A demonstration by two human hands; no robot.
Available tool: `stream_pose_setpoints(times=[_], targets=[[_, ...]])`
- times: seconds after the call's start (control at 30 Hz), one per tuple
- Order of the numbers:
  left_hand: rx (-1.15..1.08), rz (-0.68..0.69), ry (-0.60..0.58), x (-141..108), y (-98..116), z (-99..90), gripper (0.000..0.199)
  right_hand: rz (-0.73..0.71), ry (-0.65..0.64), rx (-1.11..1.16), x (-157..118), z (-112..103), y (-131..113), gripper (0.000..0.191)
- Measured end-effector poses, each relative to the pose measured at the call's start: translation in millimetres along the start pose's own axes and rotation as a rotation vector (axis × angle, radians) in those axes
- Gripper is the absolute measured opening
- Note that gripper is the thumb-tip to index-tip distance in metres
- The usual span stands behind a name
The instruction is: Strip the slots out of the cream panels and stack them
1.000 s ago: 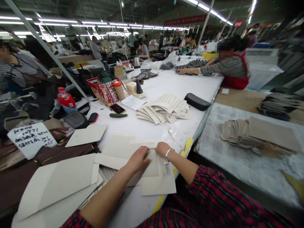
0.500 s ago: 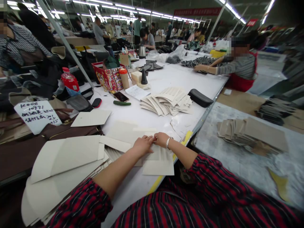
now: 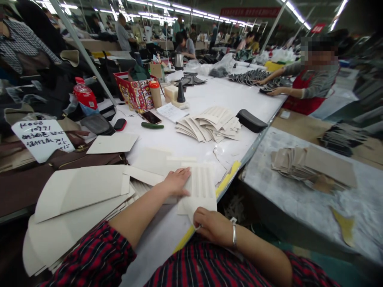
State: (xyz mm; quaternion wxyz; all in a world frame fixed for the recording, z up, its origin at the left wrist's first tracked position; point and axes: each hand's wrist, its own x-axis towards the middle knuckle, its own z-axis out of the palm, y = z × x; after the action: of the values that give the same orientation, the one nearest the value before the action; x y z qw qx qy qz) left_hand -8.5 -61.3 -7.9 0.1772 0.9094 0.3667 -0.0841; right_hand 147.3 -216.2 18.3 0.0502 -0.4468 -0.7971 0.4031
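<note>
My left hand (image 3: 177,182) lies flat, fingers stretched, on the left side of a pale card piece (image 3: 204,181) with raised stripes. Nearer my body, my right hand (image 3: 212,225) is closed, with thumb and fingers pinched on a thin pale sheet (image 3: 191,209) at the card's near end. Whether this sheet is a separate layer or part of the card, I cannot tell. More pale pieces lie under and beyond my left hand. To the left is a stack of large curved card panels (image 3: 80,193).
A fanned pile of card pieces (image 3: 209,123) lies ahead, beside a black case (image 3: 251,120). Further left are a phone (image 3: 151,117), a cucumber (image 3: 152,125) and a red box (image 3: 137,93). Across the table a co-worker (image 3: 314,83) handles dark pieces. The table edge (image 3: 229,179) runs along my right.
My right hand has left my left hand's fingertips and moved down toward my body, drawing a thin pale sheet with it. My left hand has flattened on the card. The co-worker's arms have shifted.
</note>
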Motion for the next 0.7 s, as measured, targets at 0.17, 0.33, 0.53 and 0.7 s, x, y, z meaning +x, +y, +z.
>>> stream_pose_setpoints(times=[0.17,0.33,0.53,0.7], targets=[[-0.063,-0.002,0.051,-2,-5,4.8,0.076,-0.052,-0.06,0.356,-5,-29,-14,0.013],[-0.215,-0.14,0.258,13,-13,-3.7,0.042,0.183,0.237,0.362,28,-63,15,0.021],[-0.143,-0.245,0.224,42,-14,-12.9,0.023,0.53,0.342,-0.018,116,-97,62,0.029],[-0.132,-0.252,0.139,54,-19,-19.8,0.02,0.604,0.209,-0.163,156,-101,76,0.025]])
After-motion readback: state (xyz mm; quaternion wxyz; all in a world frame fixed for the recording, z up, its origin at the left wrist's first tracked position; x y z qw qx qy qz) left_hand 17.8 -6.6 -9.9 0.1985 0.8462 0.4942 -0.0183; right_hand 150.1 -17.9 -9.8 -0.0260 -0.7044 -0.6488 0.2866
